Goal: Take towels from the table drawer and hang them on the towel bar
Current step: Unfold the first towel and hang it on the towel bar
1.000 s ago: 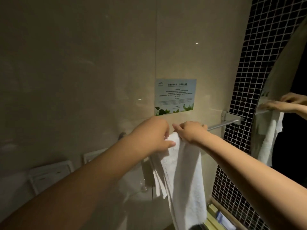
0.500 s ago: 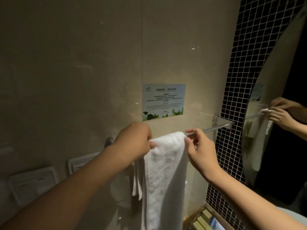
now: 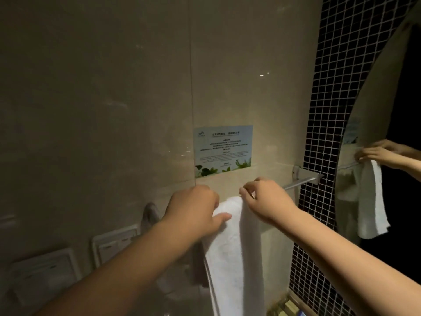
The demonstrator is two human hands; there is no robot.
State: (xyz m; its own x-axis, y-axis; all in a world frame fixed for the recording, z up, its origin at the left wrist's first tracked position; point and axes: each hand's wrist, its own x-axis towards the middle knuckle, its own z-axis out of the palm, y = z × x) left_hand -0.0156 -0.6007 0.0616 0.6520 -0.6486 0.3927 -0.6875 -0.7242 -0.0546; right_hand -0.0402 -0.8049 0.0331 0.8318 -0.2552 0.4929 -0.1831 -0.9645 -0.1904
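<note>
A white towel [image 3: 234, 254] hangs over the metal towel bar [image 3: 300, 181] on the beige wall and drops out of the bottom of the frame. My left hand [image 3: 196, 208] grips the towel's top left edge at the bar, thumb lying on the cloth. My right hand [image 3: 266, 201] pinches the top right edge with curled fingers. The bar's left part is hidden behind my hands and the towel.
A blue notice [image 3: 223, 150] is stuck on the wall above the bar. Wall switch plates [image 3: 114, 244] sit at the lower left. Black mosaic tiles [image 3: 323, 110] and a mirror [image 3: 378, 133] reflecting my hands and the towel are at the right.
My right hand has gone from open fingers beside the towel to pinching its top right edge. My left hand's thumb has spread onto the cloth.
</note>
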